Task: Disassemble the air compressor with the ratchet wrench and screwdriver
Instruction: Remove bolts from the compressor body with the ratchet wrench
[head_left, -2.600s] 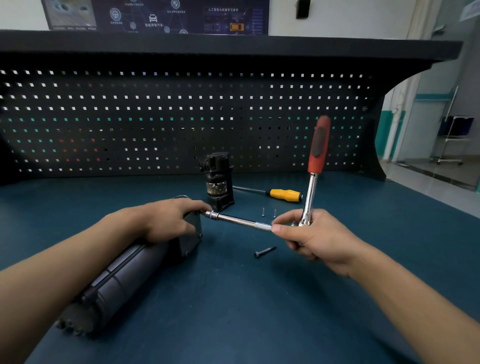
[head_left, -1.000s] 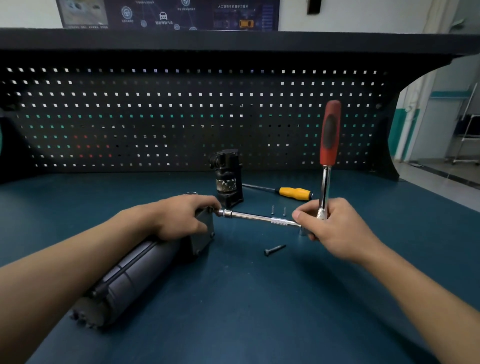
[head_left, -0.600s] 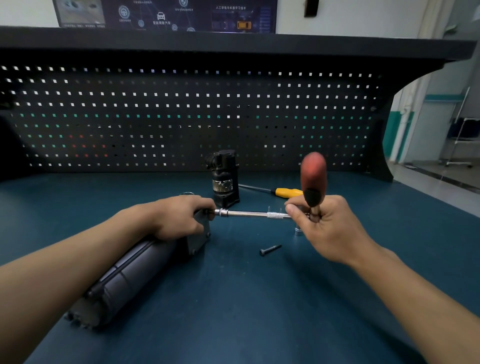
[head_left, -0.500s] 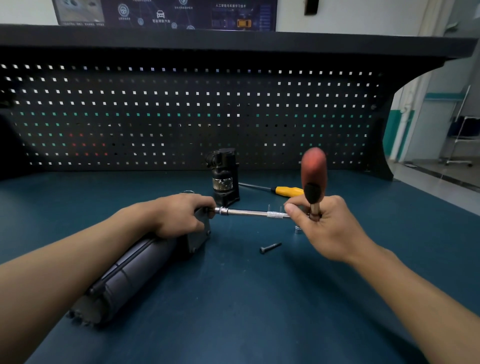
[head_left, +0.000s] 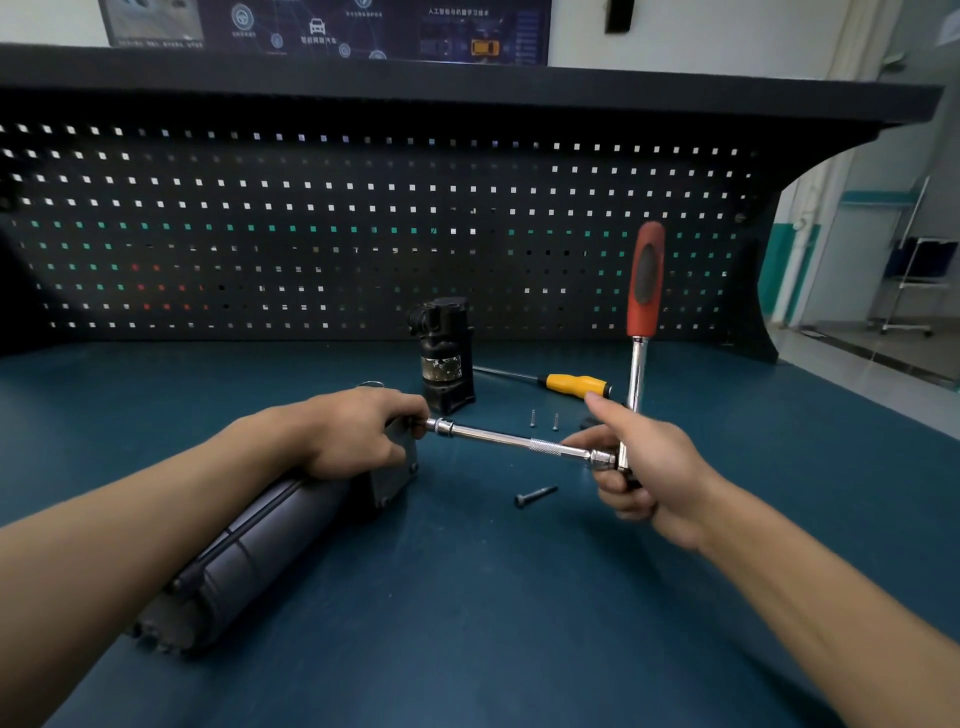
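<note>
The air compressor (head_left: 270, 540), a dark grey ribbed cylinder, lies on its side on the blue table (head_left: 467, 639) in the lower left of the frame, its long axis running from the bottom left up toward the centre. The left hand (head_left: 358, 434) is clamped over its upper end, fingers curled down across the flat end plate. From just beside those fingers the chrome extension bar (head_left: 511, 440) reaches right and slightly down to the head of the ratchet wrench (head_left: 636, 374); where the bar's socket end meets the compressor is hidden by the fingers. The right hand (head_left: 654, 467), right of centre, is closed round the wrench head, fingers wrapped beneath it and the thumb stretched up along the shaft. The wrench stands almost upright, its red handle (head_left: 644, 280) rising in front of the pegboard (head_left: 363, 234) at the back of the table. Behind the hands, near the centre, a black part (head_left: 447, 353) stands upright on the table. Just to its right lies the screwdriver (head_left: 574, 385), yellow handle to the right and thin shaft pointing left. 2 small screws (head_left: 533, 418) stand close together between the screwdriver and the extension bar. 1 dark bolt (head_left: 535, 495) lies on the table below the bar, near the right hand.
</note>
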